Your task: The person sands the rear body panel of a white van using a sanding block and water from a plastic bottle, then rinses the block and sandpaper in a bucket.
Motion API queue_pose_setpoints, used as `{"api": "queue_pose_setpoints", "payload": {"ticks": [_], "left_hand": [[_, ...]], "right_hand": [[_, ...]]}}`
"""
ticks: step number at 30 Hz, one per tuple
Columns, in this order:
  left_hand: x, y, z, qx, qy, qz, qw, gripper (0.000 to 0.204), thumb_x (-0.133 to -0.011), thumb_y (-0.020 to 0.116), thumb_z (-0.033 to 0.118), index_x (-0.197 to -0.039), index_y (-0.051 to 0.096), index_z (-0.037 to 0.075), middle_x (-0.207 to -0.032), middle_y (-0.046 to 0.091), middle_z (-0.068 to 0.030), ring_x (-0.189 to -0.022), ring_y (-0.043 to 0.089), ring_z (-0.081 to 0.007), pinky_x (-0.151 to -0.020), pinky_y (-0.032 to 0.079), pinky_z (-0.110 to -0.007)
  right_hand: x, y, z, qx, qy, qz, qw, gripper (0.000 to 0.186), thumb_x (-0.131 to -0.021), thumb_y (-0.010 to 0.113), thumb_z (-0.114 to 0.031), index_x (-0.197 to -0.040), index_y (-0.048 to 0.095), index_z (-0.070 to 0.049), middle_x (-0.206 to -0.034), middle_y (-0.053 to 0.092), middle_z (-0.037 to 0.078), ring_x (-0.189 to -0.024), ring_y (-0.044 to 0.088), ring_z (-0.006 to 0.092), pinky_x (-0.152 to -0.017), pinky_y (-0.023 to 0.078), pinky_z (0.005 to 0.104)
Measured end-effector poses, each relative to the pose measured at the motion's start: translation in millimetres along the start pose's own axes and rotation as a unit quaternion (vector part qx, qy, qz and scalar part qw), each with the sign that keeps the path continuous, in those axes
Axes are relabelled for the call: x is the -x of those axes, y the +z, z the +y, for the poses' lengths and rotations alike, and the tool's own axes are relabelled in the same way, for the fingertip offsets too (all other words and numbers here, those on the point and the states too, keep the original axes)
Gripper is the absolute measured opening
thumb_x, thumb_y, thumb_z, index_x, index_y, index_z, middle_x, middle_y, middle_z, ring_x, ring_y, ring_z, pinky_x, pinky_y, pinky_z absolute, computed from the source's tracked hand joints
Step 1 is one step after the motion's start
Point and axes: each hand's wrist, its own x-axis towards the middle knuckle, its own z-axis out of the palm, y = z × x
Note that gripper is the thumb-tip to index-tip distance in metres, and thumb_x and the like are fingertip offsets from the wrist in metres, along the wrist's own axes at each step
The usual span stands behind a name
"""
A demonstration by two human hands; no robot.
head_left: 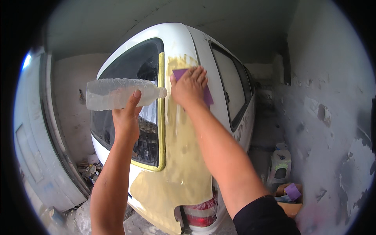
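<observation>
Taking the van's rear window (102, 127) as our landmark, we had the clear plastic bottle (113, 93) in front of its glass, held in our left hand (126, 117), the thumb wrapped over the near side and the other fingers hidden behind. The bottle's long axis ran nearly level across the window, base beyond its left edge and capped neck past its right edge, pointing at our right hand (188, 89). That hand lay just right of the window's upper part, spread flat with its fingers close together, pressing a purple sheet (207, 96) against the tan-coated corner panel (182, 150). The sheet thus sat just beyond the bottle's neck; the right hand was on it and the left well apart, while the neck ended between the two. We could not tell whether the cap touched the panel. Yellow tape (161, 129) edged the window's right side and bottom, and the red-and-white tail light (201, 213) sat below and right of it. Well right of the window, we had a cardboard box (291, 207) with another purple piece (292, 192) in it.
</observation>
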Motion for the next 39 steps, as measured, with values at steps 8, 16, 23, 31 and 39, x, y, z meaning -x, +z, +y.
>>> {"api": "queue_pose_setpoints", "payload": {"ticks": [8,16,23,31,39], "left_hand": [[-24,14,-14,0.010,0.022,0.007,1.000,0.072,-0.083,0.074,0.026,-0.138,0.034,0.004,-0.137,0.041,-0.0134,-0.129,0.040,-0.0282,-0.110,0.031,-0.051],[-57,35,-18,-0.022,0.052,-0.005,0.998,0.078,-0.082,0.075,0.031,-0.140,0.032,0.003,-0.137,0.041,-0.0155,-0.131,0.038,-0.0311,-0.109,0.028,-0.051],[-64,29,-10,-0.014,0.049,0.025,0.998,0.068,-0.081,0.077,0.025,-0.133,0.039,0.003,-0.129,0.049,-0.0141,-0.121,0.050,-0.0268,-0.103,0.042,-0.044],[-65,43,-7,0.015,0.072,0.016,0.997,0.069,-0.081,0.077,0.027,-0.133,0.040,0.001,-0.128,0.050,-0.0160,-0.122,0.049,-0.0285,-0.103,0.042,-0.045],[-58,34,-6,-0.007,0.053,0.012,0.999,0.068,-0.082,0.077,0.027,-0.133,0.040,0.002,-0.127,0.050,-0.0153,-0.123,0.049,-0.0289,-0.104,0.041,-0.046]], "right_hand": [[29,4,22,0.017,-0.094,0.004,0.995,0.079,-0.097,0.041,-0.043,-0.144,0.015,0.014,-0.152,0.010,0.035,-0.143,0.007,0.0463,-0.117,0.006,0.0502],[-25,-8,2,0.011,-0.040,-0.015,0.999,0.076,-0.098,0.036,-0.043,-0.143,0.017,0.015,-0.151,0.013,0.034,-0.144,0.008,0.0449,-0.118,0.007,0.0475],[42,3,34,0.025,-0.096,-0.020,0.995,0.075,-0.098,0.036,-0.042,-0.143,0.019,0.015,-0.151,0.014,0.035,-0.143,0.010,0.0456,-0.118,0.008,0.0472],[-60,-11,14,-0.028,-0.084,-0.029,0.996,0.074,-0.098,0.039,-0.039,-0.144,0.016,0.015,-0.153,0.012,0.032,-0.144,0.007,0.0426,-0.118,0.006,0.0452],[24,1,42,0.019,-0.117,-0.012,0.993,0.076,-0.098,0.039,-0.043,-0.142,0.019,0.016,-0.150,0.015,0.036,-0.143,0.012,0.0460,-0.117,0.011,0.0473]]}}
